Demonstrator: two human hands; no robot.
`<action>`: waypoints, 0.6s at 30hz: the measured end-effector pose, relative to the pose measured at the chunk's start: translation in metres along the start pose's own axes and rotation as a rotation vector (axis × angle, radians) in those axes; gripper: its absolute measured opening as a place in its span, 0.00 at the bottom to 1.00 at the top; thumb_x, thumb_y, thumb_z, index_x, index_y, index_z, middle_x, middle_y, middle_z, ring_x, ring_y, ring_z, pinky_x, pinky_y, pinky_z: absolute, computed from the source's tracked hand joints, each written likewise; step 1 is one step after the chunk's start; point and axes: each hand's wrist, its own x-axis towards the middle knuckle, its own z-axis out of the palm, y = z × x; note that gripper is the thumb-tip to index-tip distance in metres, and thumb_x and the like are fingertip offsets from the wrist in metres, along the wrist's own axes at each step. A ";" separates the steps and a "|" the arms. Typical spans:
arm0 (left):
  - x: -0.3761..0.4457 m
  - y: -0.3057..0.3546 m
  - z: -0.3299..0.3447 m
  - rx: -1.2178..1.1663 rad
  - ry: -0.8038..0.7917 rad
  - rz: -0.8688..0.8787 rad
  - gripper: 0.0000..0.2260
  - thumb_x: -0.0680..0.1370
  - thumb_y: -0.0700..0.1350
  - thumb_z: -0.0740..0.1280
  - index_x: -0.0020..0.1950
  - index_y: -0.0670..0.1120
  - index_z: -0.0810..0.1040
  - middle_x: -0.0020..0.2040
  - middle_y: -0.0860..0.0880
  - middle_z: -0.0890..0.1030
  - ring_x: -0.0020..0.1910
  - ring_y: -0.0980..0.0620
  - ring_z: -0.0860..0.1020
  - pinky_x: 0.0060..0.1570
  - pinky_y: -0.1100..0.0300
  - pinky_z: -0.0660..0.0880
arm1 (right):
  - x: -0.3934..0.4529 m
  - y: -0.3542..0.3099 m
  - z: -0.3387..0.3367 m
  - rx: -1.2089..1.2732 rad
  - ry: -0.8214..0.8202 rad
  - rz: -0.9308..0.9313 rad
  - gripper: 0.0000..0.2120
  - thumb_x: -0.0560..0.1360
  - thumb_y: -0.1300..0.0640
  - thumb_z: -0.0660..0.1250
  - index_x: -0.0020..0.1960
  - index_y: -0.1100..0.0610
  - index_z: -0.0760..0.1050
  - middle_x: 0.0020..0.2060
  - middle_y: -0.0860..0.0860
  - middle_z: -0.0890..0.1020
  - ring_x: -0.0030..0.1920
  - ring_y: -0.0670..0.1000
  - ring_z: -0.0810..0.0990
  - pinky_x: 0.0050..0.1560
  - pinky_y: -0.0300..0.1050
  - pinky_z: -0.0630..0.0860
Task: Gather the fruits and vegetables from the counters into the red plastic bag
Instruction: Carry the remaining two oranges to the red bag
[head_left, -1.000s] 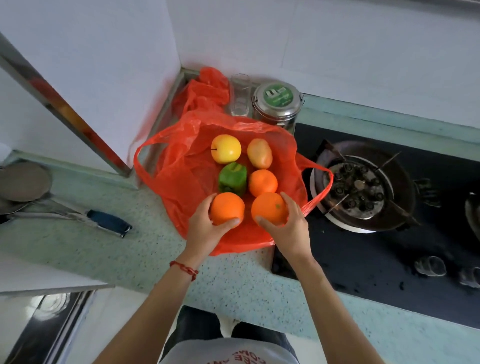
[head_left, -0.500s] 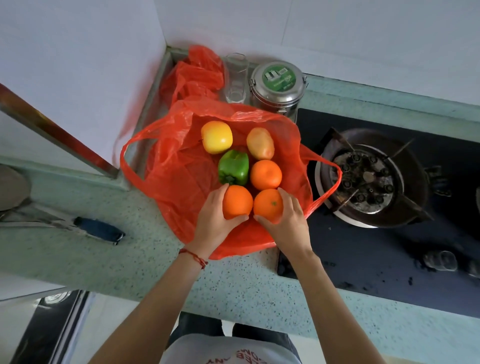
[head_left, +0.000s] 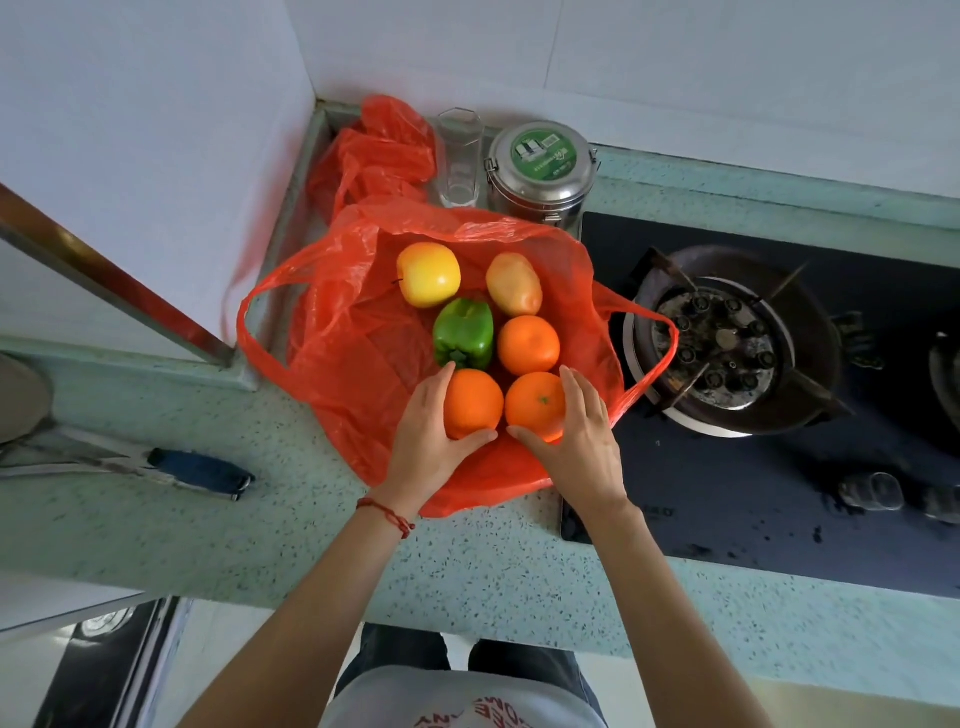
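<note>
My fingers (head_left: 431, 395) are wrapping two oranges: my left hand (head_left: 423, 447) is cupping one orange (head_left: 474, 402), my right hand (head_left: 582, 441) the other (head_left: 535, 405), both resting in the red plastic bag (head_left: 332, 364) lying open on the counter (head_left: 208, 530). Four pieces are sitting beyond; gathering looks nearly finished.

Both forearms are reaching forward side by side, bare. The left hand (head_left: 431, 441) is cupping round an orange (head_left: 474, 402), thumb curling under its near side, fingers lying along its left. The right hand (head_left: 582, 441) is cupping a second orange (head_left: 535, 405) in mirror fashion, thumb pointing towards the left thumb. A red string is circling the left wrist.
</note>
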 end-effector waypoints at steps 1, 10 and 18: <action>-0.001 0.000 -0.001 0.002 0.000 0.007 0.40 0.66 0.52 0.75 0.71 0.41 0.62 0.67 0.41 0.69 0.67 0.44 0.68 0.61 0.61 0.63 | -0.002 -0.001 -0.001 -0.001 0.006 -0.005 0.42 0.69 0.41 0.69 0.74 0.55 0.54 0.74 0.53 0.59 0.73 0.52 0.57 0.61 0.53 0.70; -0.018 0.004 -0.014 0.126 0.020 0.178 0.33 0.71 0.60 0.63 0.68 0.39 0.66 0.65 0.38 0.72 0.65 0.39 0.69 0.62 0.50 0.70 | -0.030 -0.005 -0.004 -0.112 0.118 -0.066 0.32 0.73 0.43 0.65 0.72 0.56 0.61 0.72 0.54 0.62 0.72 0.55 0.59 0.57 0.55 0.74; -0.027 0.016 -0.017 0.426 -0.135 0.456 0.29 0.74 0.59 0.58 0.67 0.40 0.69 0.65 0.38 0.73 0.65 0.38 0.70 0.62 0.43 0.70 | -0.083 0.014 -0.012 -0.279 0.305 0.076 0.30 0.75 0.43 0.63 0.69 0.60 0.65 0.68 0.59 0.69 0.70 0.59 0.65 0.67 0.56 0.64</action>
